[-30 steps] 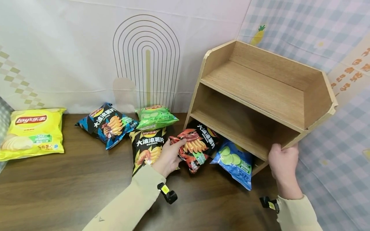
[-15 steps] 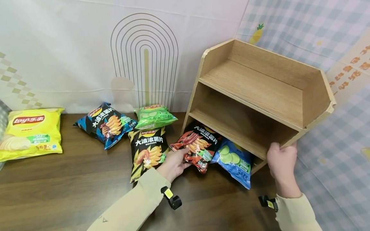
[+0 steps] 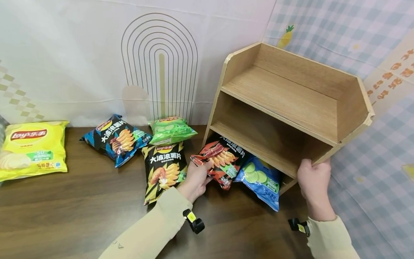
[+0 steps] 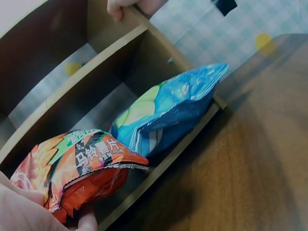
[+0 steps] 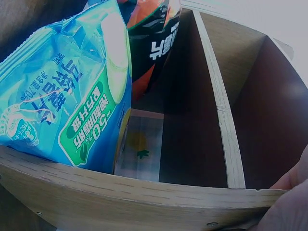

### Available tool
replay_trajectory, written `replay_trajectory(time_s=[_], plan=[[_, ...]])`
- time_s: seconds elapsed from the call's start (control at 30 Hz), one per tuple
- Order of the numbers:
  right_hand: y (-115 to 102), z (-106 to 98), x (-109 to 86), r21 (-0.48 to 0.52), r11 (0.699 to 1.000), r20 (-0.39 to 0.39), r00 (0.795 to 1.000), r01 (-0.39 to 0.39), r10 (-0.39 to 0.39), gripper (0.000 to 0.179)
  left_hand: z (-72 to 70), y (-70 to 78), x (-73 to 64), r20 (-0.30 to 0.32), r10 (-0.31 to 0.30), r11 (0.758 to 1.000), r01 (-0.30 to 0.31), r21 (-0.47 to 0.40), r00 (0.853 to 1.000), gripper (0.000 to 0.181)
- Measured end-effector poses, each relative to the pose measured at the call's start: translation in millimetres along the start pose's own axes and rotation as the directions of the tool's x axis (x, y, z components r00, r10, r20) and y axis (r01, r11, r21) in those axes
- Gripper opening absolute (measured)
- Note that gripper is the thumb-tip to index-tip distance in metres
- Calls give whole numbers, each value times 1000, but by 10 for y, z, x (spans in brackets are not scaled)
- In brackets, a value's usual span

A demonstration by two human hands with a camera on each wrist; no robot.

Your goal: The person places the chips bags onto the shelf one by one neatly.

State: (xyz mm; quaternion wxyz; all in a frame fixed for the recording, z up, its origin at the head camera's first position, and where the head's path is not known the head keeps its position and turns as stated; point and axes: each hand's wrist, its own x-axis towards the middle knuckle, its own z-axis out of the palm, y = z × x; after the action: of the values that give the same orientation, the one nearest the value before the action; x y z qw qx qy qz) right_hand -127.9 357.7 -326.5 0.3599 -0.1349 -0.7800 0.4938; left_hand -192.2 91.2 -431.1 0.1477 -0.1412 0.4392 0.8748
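Observation:
My left hand point(image 3: 195, 180) pinches the near left edge of a red and black bag of chips point(image 3: 223, 162). The bag's far end is inside the bottom compartment of a wooden shelf point(image 3: 278, 90), under the middle board, while its near end sticks out. Beside it, a blue bag of chips point(image 3: 260, 180) leans partly out of the same compartment; the right wrist view shows this blue bag point(image 5: 72, 86) close up against the side panel. My right hand point(image 3: 315, 187) grips the front edge of the shelf's right side panel, thumb on the inner face.
Left of the shelf, on the brown table point(image 3: 81, 216), lie a black and yellow chip bag point(image 3: 165, 172), a green one point(image 3: 171, 131), a black and blue one point(image 3: 118, 140) and a large yellow one point(image 3: 33, 151). Patterned cloth point(image 3: 362, 151) hangs behind and to the right.
My left hand has moved right toward the shelf, and the red and black bag sits deeper under the middle board. My right hand keeps its hold on the side panel.

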Motion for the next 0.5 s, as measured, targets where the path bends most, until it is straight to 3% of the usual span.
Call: replay_trajectory(time_s=[0.3,0.5], plan=[[19,17,-7,-2,1000,-35,999,-27,27,53,119,-120,233,70,-4,994,12,-108,998,36],[15,23,-8,-9,1000,-35,999,-19,18,53,126,-225,362,59,-31,987,40,-155,998,35]])
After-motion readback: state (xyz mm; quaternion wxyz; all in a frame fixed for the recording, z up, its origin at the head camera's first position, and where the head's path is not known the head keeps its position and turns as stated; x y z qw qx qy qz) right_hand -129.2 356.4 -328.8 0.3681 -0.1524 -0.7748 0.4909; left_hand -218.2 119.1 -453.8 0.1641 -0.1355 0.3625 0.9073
